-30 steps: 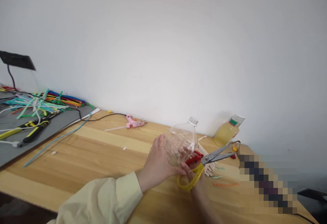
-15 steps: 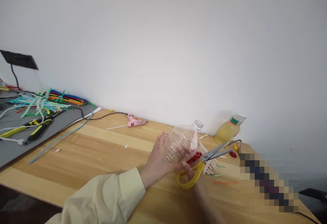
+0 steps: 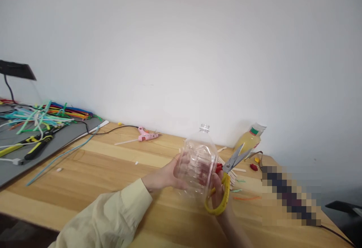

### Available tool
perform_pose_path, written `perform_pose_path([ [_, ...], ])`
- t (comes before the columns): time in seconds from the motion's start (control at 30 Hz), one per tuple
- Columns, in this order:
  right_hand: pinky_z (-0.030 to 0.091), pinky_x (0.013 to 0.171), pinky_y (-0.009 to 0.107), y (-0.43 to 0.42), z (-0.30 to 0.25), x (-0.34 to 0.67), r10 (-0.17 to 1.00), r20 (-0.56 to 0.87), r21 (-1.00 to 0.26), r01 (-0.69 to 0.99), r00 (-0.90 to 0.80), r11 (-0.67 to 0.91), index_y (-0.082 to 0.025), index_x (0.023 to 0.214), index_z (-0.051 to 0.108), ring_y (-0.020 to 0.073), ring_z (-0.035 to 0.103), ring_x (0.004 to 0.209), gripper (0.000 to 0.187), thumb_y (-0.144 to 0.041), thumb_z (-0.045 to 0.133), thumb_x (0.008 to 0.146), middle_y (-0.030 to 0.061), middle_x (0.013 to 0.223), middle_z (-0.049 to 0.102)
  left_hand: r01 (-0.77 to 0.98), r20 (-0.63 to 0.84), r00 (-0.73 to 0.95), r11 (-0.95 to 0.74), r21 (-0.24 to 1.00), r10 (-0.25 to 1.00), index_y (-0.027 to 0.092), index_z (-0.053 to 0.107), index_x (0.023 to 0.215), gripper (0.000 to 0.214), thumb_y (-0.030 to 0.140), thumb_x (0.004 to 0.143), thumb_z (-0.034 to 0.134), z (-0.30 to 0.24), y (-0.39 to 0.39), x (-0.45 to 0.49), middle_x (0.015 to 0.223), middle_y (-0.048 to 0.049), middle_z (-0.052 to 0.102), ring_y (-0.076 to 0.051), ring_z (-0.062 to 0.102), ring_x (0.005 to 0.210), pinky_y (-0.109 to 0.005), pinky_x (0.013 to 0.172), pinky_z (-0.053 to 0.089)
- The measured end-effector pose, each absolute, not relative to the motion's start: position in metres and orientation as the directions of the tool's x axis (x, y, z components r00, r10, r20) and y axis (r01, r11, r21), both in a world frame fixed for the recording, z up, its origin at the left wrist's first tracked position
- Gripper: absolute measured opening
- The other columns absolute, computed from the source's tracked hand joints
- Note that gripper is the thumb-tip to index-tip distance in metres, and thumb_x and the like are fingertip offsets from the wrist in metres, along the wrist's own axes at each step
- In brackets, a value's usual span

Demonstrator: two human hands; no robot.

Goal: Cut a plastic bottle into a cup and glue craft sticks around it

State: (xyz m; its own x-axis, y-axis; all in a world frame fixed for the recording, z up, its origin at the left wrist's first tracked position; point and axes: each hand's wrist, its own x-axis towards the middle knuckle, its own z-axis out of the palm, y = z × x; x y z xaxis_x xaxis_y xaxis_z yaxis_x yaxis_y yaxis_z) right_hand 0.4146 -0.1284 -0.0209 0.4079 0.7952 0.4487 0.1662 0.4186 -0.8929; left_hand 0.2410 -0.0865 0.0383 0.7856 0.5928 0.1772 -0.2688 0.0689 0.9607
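Observation:
A clear plastic bottle [image 3: 196,161], uncapped and nearly upright, is held above the tabletop. My left hand [image 3: 169,174] wraps round its left side, and some of the fingers show through the plastic. On its right side, my right hand [image 3: 219,193] grips scissors [image 3: 223,182] with yellow and red handles. The scissor blades stand apart and point up and right, away from the bottle. Part of my right hand is hidden behind the handles and the bottle.
Wooden craft sticks [image 3: 232,176] lie behind my right hand. A bottle of yellow liquid [image 3: 247,140] leans by the wall. A pink glue gun [image 3: 147,134] is at the back. Pliers [image 3: 39,146] and pipe cleaners [image 3: 42,116] lie on a grey mat [image 3: 14,172] at left.
The bottle has turned from a tilt to nearly upright, its neck moving left and up. The scissors have swung to point more upward, and their blades look wider apart.

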Motion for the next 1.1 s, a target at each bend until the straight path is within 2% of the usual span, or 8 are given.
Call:
perform_pose_path([
  [0.13,0.044,0.062,0.029,-0.137,-0.006,0.425,0.783,0.411,-0.911,0.237,0.466,0.336,-0.022,0.082,0.049,0.0162,0.053,0.067,0.031,-0.048,0.063,0.071,-0.0023,0.071,0.051,-0.205,0.092,0.644,0.055,0.977,0.759,0.023,0.036,0.130,0.089,0.024,0.052,0.078,0.027,-0.084,0.247,0.111,-0.0079,0.054,-0.024,0.057,0.101,-0.037,0.085,0.044],
  [0.23,0.041,0.060,0.028,-0.150,0.009,0.436,0.783,0.384,-0.909,0.348,0.490,0.229,-0.022,0.084,0.049,0.0151,0.049,0.062,0.035,-0.047,0.066,0.067,-0.0044,0.069,0.047,-0.199,0.079,0.518,0.031,0.980,0.852,0.019,0.034,0.128,0.081,0.025,0.056,0.072,0.022,-0.079,0.247,0.111,-0.0080,0.052,-0.020,0.057,0.094,-0.034,0.083,0.044],
  [0.37,0.039,0.059,0.028,-0.174,0.021,0.455,0.884,0.284,-0.773,0.634,0.371,-0.018,-0.022,0.079,0.049,0.0173,0.049,0.063,0.031,-0.049,0.061,0.069,-0.0022,0.068,0.052,-0.188,0.095,0.443,-0.011,0.982,0.891,0.018,0.033,0.128,0.073,0.025,0.062,0.064,0.032,-0.079,0.238,0.120,-0.0086,0.048,-0.019,0.054,0.099,-0.031,0.083,0.043],
  [0.53,0.035,0.056,0.027,-0.198,0.019,0.471,0.951,0.143,-0.629,0.767,0.274,-0.127,-0.022,0.066,0.046,0.0170,0.047,0.058,0.031,-0.051,0.053,0.069,-0.0020,0.058,0.051,-0.234,0.076,0.390,0.019,0.972,0.918,0.025,0.036,0.130,0.069,0.024,0.065,0.061,0.042,-0.080,0.230,0.112,-0.0042,0.054,-0.019,0.055,0.099,-0.030,0.082,0.044],
  [0.67,0.031,0.053,0.026,-0.207,0.024,0.473,0.979,0.061,-0.571,0.812,0.195,-0.126,-0.021,0.058,0.041,0.0140,0.041,0.054,0.030,-0.048,0.052,0.067,-0.0037,0.054,0.042,-0.294,0.013,0.362,0.101,0.950,0.932,0.025,0.042,0.121,0.059,0.028,0.066,0.063,0.037,-0.075,0.231,0.109,-0.0047,0.058,-0.021,0.058,0.095,-0.029,0.073,0.046],
  [0.83,0.026,0.044,0.023,-0.208,0.039,0.470,0.986,-0.146,-0.623,0.766,0.082,-0.156,-0.022,0.059,0.035,0.0104,0.035,0.049,0.031,-0.047,0.052,0.069,-0.0058,0.054,0.033,-0.335,0.059,0.424,0.095,0.937,0.904,0.022,0.051,0.107,0.038,0.030,0.071,0.059,0.031,-0.070,0.230,0.102,-0.0041,0.061,-0.018,0.060,0.083,-0.026,0.064,0.047],
  [1.1,0.022,0.037,0.020,-0.209,0.041,0.468,0.972,-0.237,-0.693,0.699,0.010,-0.176,-0.022,0.063,0.032,0.0061,0.029,0.043,0.039,-0.056,0.049,0.073,-0.0074,0.053,0.030,-0.346,-0.072,0.551,0.306,0.887,0.832,0.021,0.056,0.108,0.038,0.035,0.073,0.057,0.026,-0.066,0.227,0.107,-0.0054,0.060,-0.015,0.060,0.068,-0.026,0.052,0.049],
])
